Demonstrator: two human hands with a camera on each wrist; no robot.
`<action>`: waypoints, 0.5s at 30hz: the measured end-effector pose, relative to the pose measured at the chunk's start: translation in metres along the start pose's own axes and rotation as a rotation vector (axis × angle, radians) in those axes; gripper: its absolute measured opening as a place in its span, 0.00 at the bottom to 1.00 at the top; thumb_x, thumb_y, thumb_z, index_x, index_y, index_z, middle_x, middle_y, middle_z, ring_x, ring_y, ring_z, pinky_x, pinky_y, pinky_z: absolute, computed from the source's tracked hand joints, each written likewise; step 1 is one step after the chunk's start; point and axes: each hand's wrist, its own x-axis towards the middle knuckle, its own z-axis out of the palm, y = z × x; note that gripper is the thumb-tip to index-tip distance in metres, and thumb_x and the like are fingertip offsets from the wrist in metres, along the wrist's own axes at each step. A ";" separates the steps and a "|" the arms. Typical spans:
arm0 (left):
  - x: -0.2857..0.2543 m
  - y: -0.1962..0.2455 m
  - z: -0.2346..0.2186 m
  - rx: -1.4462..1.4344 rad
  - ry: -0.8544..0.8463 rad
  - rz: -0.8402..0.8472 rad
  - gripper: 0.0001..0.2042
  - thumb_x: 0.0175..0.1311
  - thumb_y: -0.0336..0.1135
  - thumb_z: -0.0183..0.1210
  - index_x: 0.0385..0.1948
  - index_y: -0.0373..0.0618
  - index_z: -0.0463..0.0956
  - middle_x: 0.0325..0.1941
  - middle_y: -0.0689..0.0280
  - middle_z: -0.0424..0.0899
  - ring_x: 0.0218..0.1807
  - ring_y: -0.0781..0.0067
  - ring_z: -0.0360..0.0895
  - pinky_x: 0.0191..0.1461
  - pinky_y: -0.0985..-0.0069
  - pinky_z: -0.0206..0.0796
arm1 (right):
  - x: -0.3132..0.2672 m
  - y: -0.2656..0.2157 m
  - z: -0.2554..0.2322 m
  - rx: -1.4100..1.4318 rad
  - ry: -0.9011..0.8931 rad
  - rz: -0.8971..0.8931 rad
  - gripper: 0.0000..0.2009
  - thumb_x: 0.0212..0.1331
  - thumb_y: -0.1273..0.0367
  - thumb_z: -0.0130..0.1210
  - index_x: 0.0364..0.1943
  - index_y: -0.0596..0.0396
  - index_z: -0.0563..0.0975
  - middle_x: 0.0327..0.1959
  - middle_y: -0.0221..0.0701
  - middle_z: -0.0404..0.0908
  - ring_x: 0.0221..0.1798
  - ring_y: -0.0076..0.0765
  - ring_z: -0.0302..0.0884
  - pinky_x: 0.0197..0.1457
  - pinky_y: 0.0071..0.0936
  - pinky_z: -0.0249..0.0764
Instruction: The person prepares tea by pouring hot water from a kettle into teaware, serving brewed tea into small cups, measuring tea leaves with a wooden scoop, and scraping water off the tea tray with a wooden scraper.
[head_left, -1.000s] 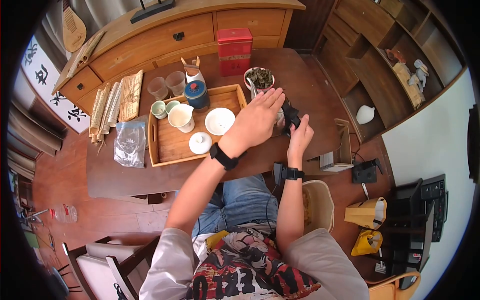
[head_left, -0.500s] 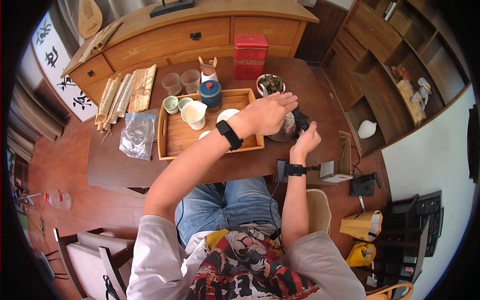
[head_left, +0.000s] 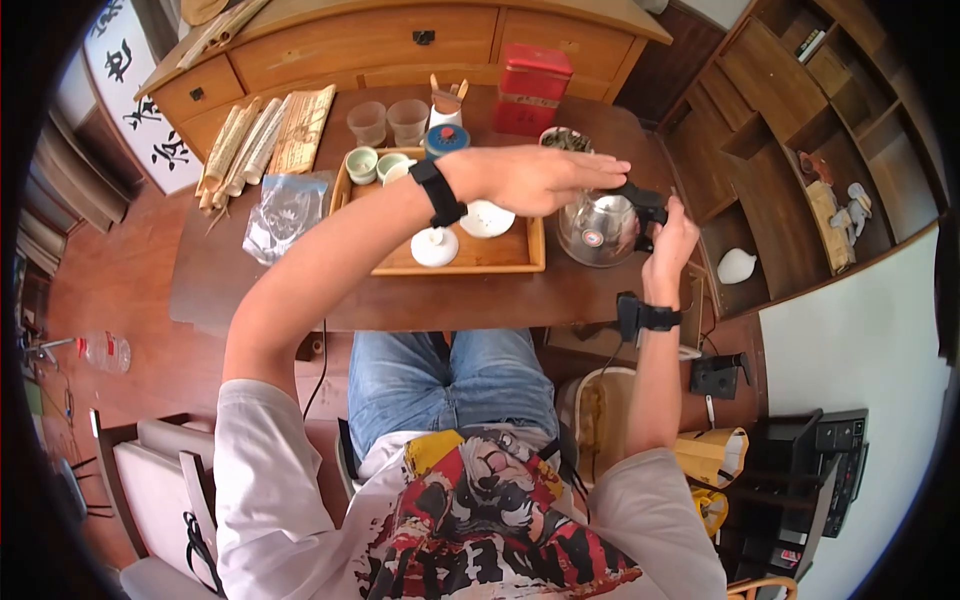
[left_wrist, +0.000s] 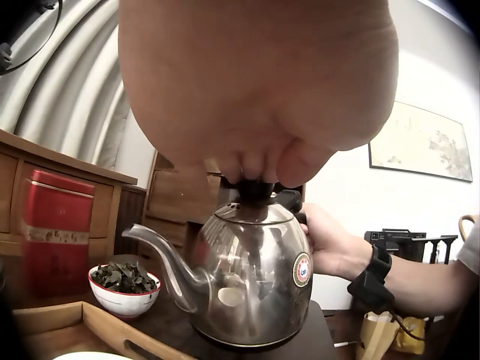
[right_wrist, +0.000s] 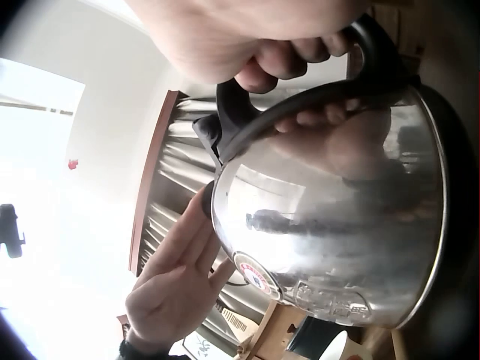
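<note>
A steel kettle (head_left: 597, 232) stands upright right of the wooden tray (head_left: 539, 243); whether its base touches the table, I cannot tell. My right hand (head_left: 672, 240) has its fingers curled round the black handle (right_wrist: 379, 52). My left hand (head_left: 525, 180) lies across the kettle's top, fingers extended; in the left wrist view its fingertips touch the black lid knob (left_wrist: 253, 191). The kettle's spout (left_wrist: 169, 262) points towards the side with a white bowl of dark leaves (left_wrist: 124, 289). The left hand and forearm hide part of the tray and kettle top in the head view.
On the tray are a lidded blue jar (head_left: 446, 139), a white lid (head_left: 434, 247), a white bowl (head_left: 487, 218) and green cups. Behind stand a red tin (head_left: 531, 88) and two clear cups. Bamboo scrolls (head_left: 245, 140) and a plastic bag (head_left: 287, 215) lie left.
The view has shifted, and the tray and table items appear further right. My right hand and the kettle handle have moved right, more of the kettle body shows, and the left hand stays over its top.
</note>
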 end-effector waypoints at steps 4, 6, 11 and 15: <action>-0.011 0.002 -0.006 0.004 -0.023 -0.033 0.33 0.71 0.18 0.50 0.81 0.40 0.67 0.91 0.55 0.59 0.90 0.49 0.57 0.92 0.58 0.56 | 0.006 -0.007 0.003 -0.051 -0.039 -0.005 0.21 0.79 0.63 0.60 0.25 0.58 0.81 0.24 0.22 0.79 0.25 0.17 0.71 0.27 0.25 0.61; -0.016 0.006 -0.004 0.009 -0.016 -0.044 0.34 0.71 0.18 0.50 0.82 0.40 0.66 0.91 0.55 0.59 0.90 0.51 0.56 0.92 0.60 0.53 | 0.010 -0.006 0.004 -0.074 -0.066 -0.015 0.20 0.79 0.63 0.60 0.25 0.58 0.81 0.24 0.22 0.79 0.25 0.17 0.70 0.27 0.25 0.61; -0.026 -0.001 0.002 0.012 -0.005 -0.020 0.37 0.71 0.16 0.49 0.85 0.45 0.62 0.93 0.57 0.55 0.92 0.52 0.52 0.94 0.59 0.48 | 0.009 -0.013 0.008 -0.122 -0.105 -0.019 0.20 0.78 0.63 0.61 0.24 0.57 0.80 0.23 0.21 0.75 0.24 0.17 0.65 0.28 0.26 0.58; -0.033 0.001 0.000 -0.010 -0.023 -0.068 0.37 0.71 0.15 0.48 0.85 0.46 0.62 0.93 0.59 0.55 0.93 0.54 0.49 0.96 0.59 0.44 | 0.013 -0.016 0.009 -0.154 -0.142 -0.023 0.21 0.78 0.63 0.62 0.22 0.56 0.79 0.22 0.21 0.75 0.24 0.17 0.65 0.29 0.26 0.59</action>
